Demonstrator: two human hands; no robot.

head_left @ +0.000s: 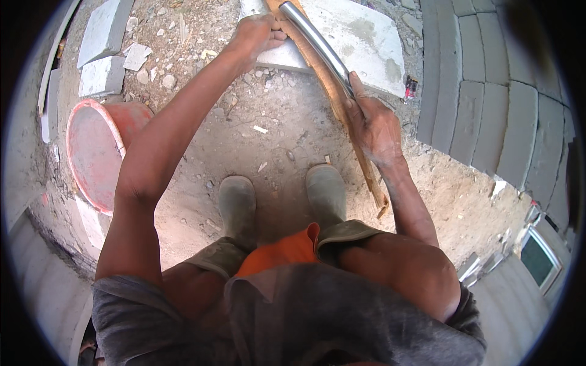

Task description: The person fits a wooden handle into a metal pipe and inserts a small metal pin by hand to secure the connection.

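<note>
A long, rough wooden strip (334,97) slants from the top middle down toward my right boot, its far part over a pale concrete slab (372,46). My left hand (251,41) is closed at the strip's far end, fingers curled against its left edge; the fingertips are partly hidden. Along the strip's right side lies a shiny metal tube (314,41). The near end of that tube is in my right hand (373,125), with a finger stretched along it and the palm wrapped round. Whether the right hand also grips the wood, I cannot tell.
A red bucket (94,155) lies tipped at the left. Concrete blocks (101,76) and rubble are beyond it. Rows of grey blocks (470,116) stand at the right. A small red-and-black object (411,87) sits by the slab. My boots (326,192) are on dusty ground.
</note>
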